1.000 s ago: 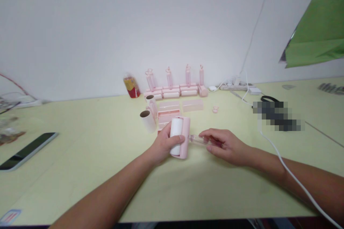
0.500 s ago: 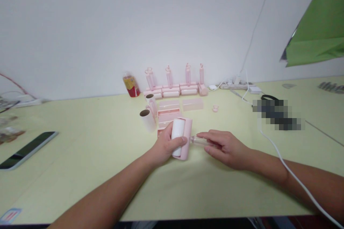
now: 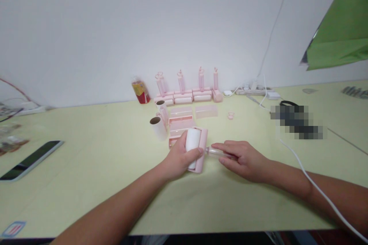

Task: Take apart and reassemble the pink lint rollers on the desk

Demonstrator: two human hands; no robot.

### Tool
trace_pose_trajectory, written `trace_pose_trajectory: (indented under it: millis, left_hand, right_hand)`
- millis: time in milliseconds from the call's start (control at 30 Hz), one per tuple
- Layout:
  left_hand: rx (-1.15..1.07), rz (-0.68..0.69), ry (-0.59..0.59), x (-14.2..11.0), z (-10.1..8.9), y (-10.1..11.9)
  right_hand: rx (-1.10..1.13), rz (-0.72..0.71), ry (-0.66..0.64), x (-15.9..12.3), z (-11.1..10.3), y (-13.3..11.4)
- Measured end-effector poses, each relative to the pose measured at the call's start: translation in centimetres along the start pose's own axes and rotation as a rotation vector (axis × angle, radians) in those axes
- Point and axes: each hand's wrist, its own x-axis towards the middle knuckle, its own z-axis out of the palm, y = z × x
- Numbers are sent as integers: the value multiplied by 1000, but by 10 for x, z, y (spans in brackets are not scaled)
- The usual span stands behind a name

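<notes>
Left hand (image 3: pixel 181 157) curled round the white cylindrical roll (image 3: pixel 193 141) and pale-pink plastic frame (image 3: pixel 202 141), apparently bracing them; right hand (image 3: pixel 244 159), half-closed, grips the slim clear-plastic handle (image 3: pixel 214 152)

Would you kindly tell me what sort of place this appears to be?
It looks like an indoor worktable, perhaps in a small workshop: pink rollers stand in a row, white rolls stand loose, and a power strip lies by the wall.

Phone (image 3: pixel 31 160) left of lint roller (image 3: pixel 193 141)
</notes>
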Motion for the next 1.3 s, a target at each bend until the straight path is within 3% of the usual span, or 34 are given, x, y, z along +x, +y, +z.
trace_pose_trajectory:
  millis: [367,500,567,633,733,867,1000,1200,1300]
  left_hand:
    - [108,24,47,-2,7,7]
    - [87,28,98,0,8,13]
    - [68,11,132,1,8,16]
    - [15,-21,153,2,5,15]
    - [-90,-57,155,4,0,9]
    - [-193,-43,145,7,-5,0]
    - [-216,-29,155,8,-7,-1]
    - [-246,-30,199,8,-9,0]
    - [-240,-33,215,9,-9,-1]
  right_hand:
    - [125,53,7,2,4,5]
    - [414,86,-18,8,-2,28]
    - [508,119,51,11,-8,49]
    - [350,183,193,12,-15,77]
    - [-144,288,329,11,-23,119]
    - [-380,337,140,6,-21,156]
    - [-407,293,54,5,-16,164]
    - [-450,410,144,9,-18,154]
    - [-462,328,213,10,-16,147]
